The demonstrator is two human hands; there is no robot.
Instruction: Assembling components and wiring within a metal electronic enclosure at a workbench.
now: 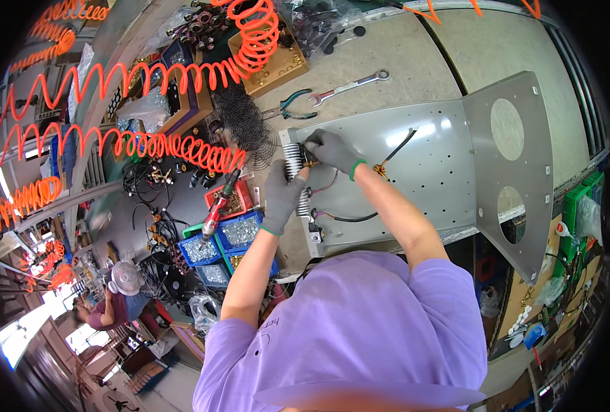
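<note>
A bent grey sheet-metal panel (pixel 428 172) with many small holes lies on the bench. Along its left edge runs a ribbed silvery part (pixel 293 159), its middle covered by my left hand (pixel 282 198). That hand, in a grey glove, is closed at the ribs, and what its fingertips hold is hidden. My right hand (pixel 329 151), gloved too, pinches by the upper ribs beside a small brass-coloured fitting (pixel 310 163). Its fingers hide whatever is between them. Dark cables (pixel 356 219) and thin wires lie on the panel beside my right forearm.
Beyond the panel lie a combination wrench (pixel 349 86) and pliers (pixel 295 103). A red air screwdriver (pixel 212 216) hangs from an orange coiled hose (pixel 181 147) over blue bins (pixel 240 232) of small hardware. The panel's upright flange (pixel 507 165) has two large openings. Farther left is another person (pixel 109 312).
</note>
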